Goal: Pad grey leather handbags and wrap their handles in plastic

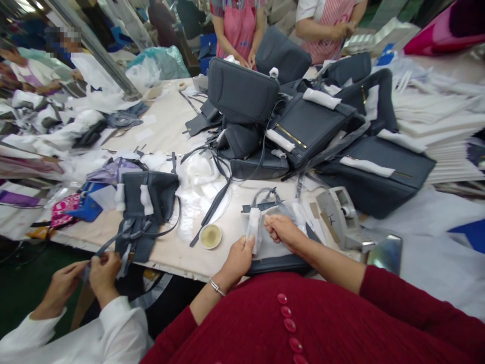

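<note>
A dark blue-grey handbag [278, 265] lies on the table right in front of me, partly covered by white wrapping and clear plastic. My left hand [239, 257] pinches a white-wrapped strip [253, 230] at the bag's left side, thumb on top. Just to the right, my right hand [281, 231] is closed over the bag, its fingers curled together; whatever they pinch is too small to make out. Beyond both hands, the bag's plastic-covered handle [265, 192] stands up in a loop.
Left of my hands sits a small round tub [210, 236]. A tape dispenser [340, 215] stands on the right. Several dark bags [242, 91] are heaped ahead, beside stacked white sheets [443, 116]. At left, a co-worker's hands [89, 275] hold the strap of another bag [149, 202].
</note>
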`<state>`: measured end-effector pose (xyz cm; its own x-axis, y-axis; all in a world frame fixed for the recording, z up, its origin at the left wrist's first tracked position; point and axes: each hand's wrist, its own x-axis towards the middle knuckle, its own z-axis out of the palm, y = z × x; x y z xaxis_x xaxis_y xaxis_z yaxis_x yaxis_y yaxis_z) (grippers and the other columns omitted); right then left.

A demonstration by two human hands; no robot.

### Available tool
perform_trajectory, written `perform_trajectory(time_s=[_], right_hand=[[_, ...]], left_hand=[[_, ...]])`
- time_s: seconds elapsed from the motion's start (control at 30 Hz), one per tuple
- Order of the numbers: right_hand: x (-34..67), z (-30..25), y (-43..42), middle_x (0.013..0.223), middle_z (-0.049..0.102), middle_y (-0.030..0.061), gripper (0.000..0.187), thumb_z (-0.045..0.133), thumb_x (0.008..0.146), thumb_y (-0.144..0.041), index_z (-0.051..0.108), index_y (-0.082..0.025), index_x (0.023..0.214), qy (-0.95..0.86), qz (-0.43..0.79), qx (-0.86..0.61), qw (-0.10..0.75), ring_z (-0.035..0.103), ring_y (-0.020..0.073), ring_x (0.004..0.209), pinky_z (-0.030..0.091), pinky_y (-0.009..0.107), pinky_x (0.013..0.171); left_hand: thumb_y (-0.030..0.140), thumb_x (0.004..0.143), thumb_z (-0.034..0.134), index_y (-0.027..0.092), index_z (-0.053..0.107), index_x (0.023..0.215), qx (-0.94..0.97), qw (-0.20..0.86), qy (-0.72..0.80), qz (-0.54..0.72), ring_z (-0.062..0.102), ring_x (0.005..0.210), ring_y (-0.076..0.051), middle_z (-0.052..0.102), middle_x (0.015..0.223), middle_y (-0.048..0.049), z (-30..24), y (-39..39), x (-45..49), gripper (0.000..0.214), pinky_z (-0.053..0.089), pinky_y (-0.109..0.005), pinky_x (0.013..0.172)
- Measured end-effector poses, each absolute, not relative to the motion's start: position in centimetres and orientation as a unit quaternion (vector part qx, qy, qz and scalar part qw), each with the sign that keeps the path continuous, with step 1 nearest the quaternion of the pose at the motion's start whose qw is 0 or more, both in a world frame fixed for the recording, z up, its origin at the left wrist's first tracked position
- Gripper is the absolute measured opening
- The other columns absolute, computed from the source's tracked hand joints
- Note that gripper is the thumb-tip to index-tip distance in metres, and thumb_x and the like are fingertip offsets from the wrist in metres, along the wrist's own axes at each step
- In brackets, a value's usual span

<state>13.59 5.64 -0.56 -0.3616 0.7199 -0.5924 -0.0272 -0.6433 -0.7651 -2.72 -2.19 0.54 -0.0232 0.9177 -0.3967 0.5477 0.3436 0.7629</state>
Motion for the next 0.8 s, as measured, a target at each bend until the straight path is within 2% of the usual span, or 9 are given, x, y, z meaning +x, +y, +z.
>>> perform_trajectory(time_s=[0.13, 0.33, 0.53, 0.63, 0.73, 0.8], right_hand=[[14.2, -0.4, 4.1, 0.053, 0.045, -0.0077, 0.023, 0.062, 0.077, -0.036, 0.051, -0.016, 0.073, -0.309, 0.802, -0.484, 0.166, 0.028, 0.0026, 0.036, 0.018, 0.016, 0.035], [12.0, -1.3, 3.2, 0.046, 0.045, -0.0064, 0.023, 0.054, 0.08, -0.02, 0.044, -0.018, 0.059, -0.364, 0.732, -0.553, 0.159, 0.032, 0.0051, 0.035, 0.026, 0.018, 0.036], [12.1, -1.2, 3.1, 0.042, 0.047, -0.0044, 0.023, 0.055, 0.075, -0.015, 0.054, -0.017, 0.052, -0.437, 0.655, -0.59, 0.18, 0.041, 0.0101, 0.041, 0.03, 0.023, 0.045], [14.8, 0.2, 3.1, 0.055, 0.059, -0.0016, 0.015, 0.059, 0.073, -0.014, 0.062, -0.016, 0.058, -0.545, 0.582, -0.564, 0.215, 0.052, 0.0125, 0.059, 0.036, 0.023, 0.059], [20.0, 1.1, 3.7, 0.083, 0.071, 0.0039, 0.018, 0.052, 0.083, -0.016, 0.07, -0.016, 0.08, -0.681, 0.4, -0.561, 0.248, 0.06, 0.0154, 0.081, 0.041, 0.024, 0.076], [23.9, 0.7, 4.5, 0.094, 0.071, 0.0073, 0.024, 0.047, 0.088, -0.017, 0.071, -0.015, 0.091, -0.7, 0.296, -0.617, 0.203, 0.061, 0.0171, 0.091, 0.041, 0.024, 0.083]], left_hand=[[0.054, 0.094, 0.029, 0.019, 0.055, 0.077, 0.523, 0.476, 0.675, 0.212, 0.053, 0.07, -0.019, 0.062, 0.073, -0.005, 0.2, -2.0, -2.8, 0.047, 0.04, -0.029, 0.066], [0.053, 0.093, 0.03, 0.018, 0.058, 0.078, 0.555, 0.46, 0.665, 0.194, 0.056, 0.072, -0.021, 0.064, 0.075, -0.0064, 0.3, -1.8, -2.5, 0.046, 0.042, -0.031, 0.07], [0.054, 0.091, 0.028, 0.02, 0.056, 0.076, 0.569, 0.413, 0.697, 0.142, 0.057, 0.071, -0.024, 0.063, 0.071, -0.0071, 0.2, -1.4, -1.5, 0.047, 0.042, -0.034, 0.068], [0.055, 0.09, 0.027, 0.02, 0.055, 0.075, 0.574, 0.399, 0.706, 0.115, 0.058, 0.073, -0.025, 0.064, 0.071, -0.0076, 0.1, -1.3, -1.3, 0.047, 0.043, -0.036, 0.069], [0.055, 0.089, 0.028, 0.02, 0.056, 0.075, 0.57, 0.385, 0.718, 0.109, 0.06, 0.077, -0.026, 0.065, 0.073, -0.0082, 0.1, -1.2, -1.9, 0.047, 0.044, -0.037, 0.072], [0.055, 0.089, 0.029, 0.02, 0.057, 0.075, 0.571, 0.385, 0.717, 0.107, 0.06, 0.079, -0.026, 0.065, 0.074, -0.0082, 0.1, -1.1, -2.7, 0.046, 0.044, -0.037, 0.074]])
